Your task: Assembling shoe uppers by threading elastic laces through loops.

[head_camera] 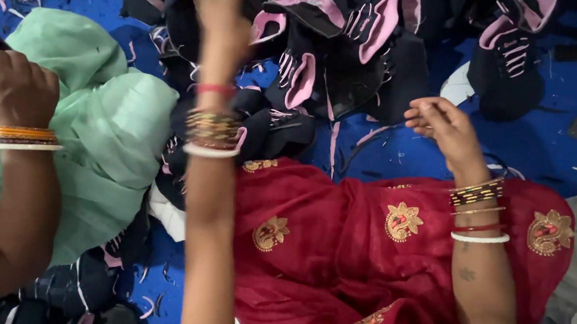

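Covering the whole work area, a blue floor sheet (557, 132) carries everything in view. Next in size, a red embroidered garment (336, 252) drapes across the wearer's lap, and a pale green garment (103, 137) belongs to a co-worker seated on the left side.

A heap of black and pink fabric pieces (335, 51), which look like shoe uppers with pink trim and lacing, lies along the top of the sheet, well within reach of both arms. Judged from their folds and sagging edges, these pieces are light, soft and limp; they would be best taken at a bound pink edge or at the lace panel, where the material appears stiffest. Loose pink thread trimmings are scattered over the blue sheet.

The left hand (221, 11) is raised over the heap and is motion-blurred; it cannot be told whether it is open or gripping a piece. Its forearm carries stacked bangles (211, 132).

The right hand (441, 121) rests just beside the heap, fingers curled inward with fingertips pinched together; whether a thread or small trimming sits between them is too small to tell.

The co-worker's hand (16, 85) forms a closed fist against the green garment, wearing orange and white bangles.
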